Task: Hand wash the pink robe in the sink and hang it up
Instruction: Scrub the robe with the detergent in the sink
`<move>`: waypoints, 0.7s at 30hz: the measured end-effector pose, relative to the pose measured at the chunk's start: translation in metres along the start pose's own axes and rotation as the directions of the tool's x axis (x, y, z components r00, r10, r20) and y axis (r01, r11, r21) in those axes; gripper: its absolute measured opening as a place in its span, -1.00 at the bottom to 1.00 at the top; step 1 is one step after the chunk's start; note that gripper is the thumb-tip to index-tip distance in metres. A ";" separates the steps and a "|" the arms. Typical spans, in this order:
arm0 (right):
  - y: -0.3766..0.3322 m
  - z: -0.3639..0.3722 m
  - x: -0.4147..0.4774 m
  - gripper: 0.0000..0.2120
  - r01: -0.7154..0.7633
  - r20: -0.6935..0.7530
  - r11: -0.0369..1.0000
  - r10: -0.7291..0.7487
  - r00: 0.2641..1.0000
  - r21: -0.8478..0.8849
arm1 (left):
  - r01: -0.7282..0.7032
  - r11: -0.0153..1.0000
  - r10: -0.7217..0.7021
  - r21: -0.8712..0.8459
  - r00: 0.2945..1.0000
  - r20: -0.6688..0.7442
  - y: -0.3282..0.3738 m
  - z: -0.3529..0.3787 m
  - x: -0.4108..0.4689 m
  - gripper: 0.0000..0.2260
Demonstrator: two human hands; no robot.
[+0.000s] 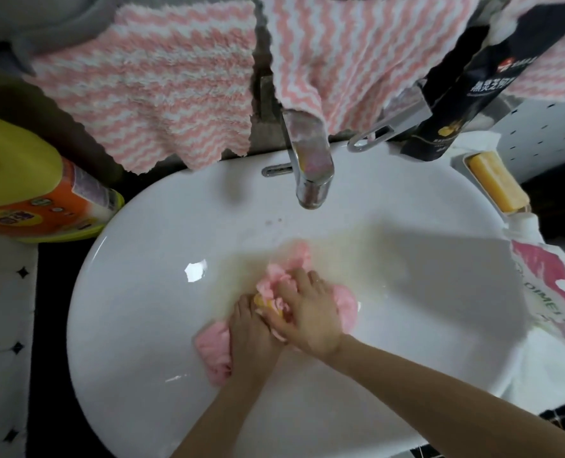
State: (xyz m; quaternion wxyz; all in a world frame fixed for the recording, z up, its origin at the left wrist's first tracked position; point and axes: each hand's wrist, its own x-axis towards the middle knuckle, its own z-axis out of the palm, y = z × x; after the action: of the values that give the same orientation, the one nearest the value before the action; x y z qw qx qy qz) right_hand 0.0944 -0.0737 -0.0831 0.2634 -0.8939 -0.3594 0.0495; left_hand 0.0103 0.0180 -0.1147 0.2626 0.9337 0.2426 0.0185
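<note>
White Chinese characters reading "黑灵芝何" run across the black pack standing behind the sink at upper right, under a small red-and-white logo whose wording is too blurred to read; the line is cut off at the pack's edge. The white-and-pink pouch at the sink's right rim carries the grey letters "DIMEI". The print on the orange label of the yellow detergent jug, at left, cannot be made out.

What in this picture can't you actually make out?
Head view:
Yellow lump: mostly covered by the left hand and right hand; soap or not, unclear.
Pink robe: bunched under both hands, shape hidden.
Detergent bottle: cut off by left edge, label blurred.
Sink drain: not visible, perhaps under the robe.
</note>
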 end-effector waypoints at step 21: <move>0.024 0.038 0.061 -0.61 0.048 -0.005 0.995 -0.048 0.999 -0.088 | 0.120 0.992 -0.114 -0.045 0.987 0.114 -0.001 0.000 -0.001 -0.26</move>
State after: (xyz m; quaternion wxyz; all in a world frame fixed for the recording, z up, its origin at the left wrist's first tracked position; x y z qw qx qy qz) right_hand 0.1439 -0.0307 -0.1215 0.2262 -0.8958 -0.3818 0.0243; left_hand 0.0089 0.0185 -0.1153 0.3005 0.9103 0.2816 -0.0428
